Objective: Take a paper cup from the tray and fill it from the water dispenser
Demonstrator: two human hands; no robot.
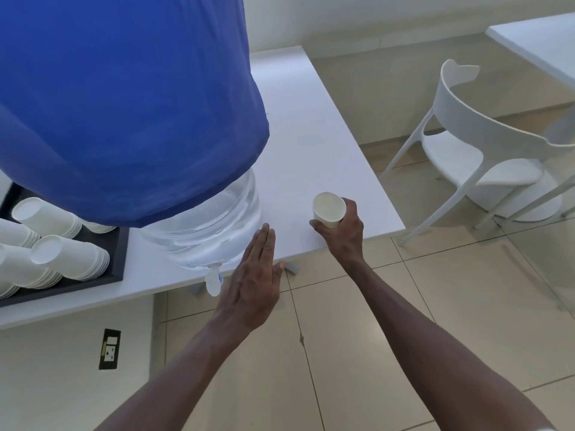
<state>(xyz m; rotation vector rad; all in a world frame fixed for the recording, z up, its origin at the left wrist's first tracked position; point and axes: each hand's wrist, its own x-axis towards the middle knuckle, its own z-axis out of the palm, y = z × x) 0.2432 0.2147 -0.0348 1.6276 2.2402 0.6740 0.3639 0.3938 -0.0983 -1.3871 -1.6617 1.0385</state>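
My right hand [343, 233] grips a white paper cup [328, 208], upright, over the front right part of the white table [298, 132]. I cannot tell whether the cup holds water. My left hand [253, 276] is flat and open, fingers straight, just right of the dispenser's small white tap [213, 279], which hangs over the table's front edge. The water dispenser is a clear bottle [214, 219] under a blue cloth cover [124, 101]. A dark tray [119, 248] at the left holds stacks of white paper cups [67, 255] lying on their sides.
A white plastic chair [473, 141] stands on the tiled floor to the right of the table. Another white table [541, 42] is at the far right. A wall socket [109, 348] sits below the table at the left.
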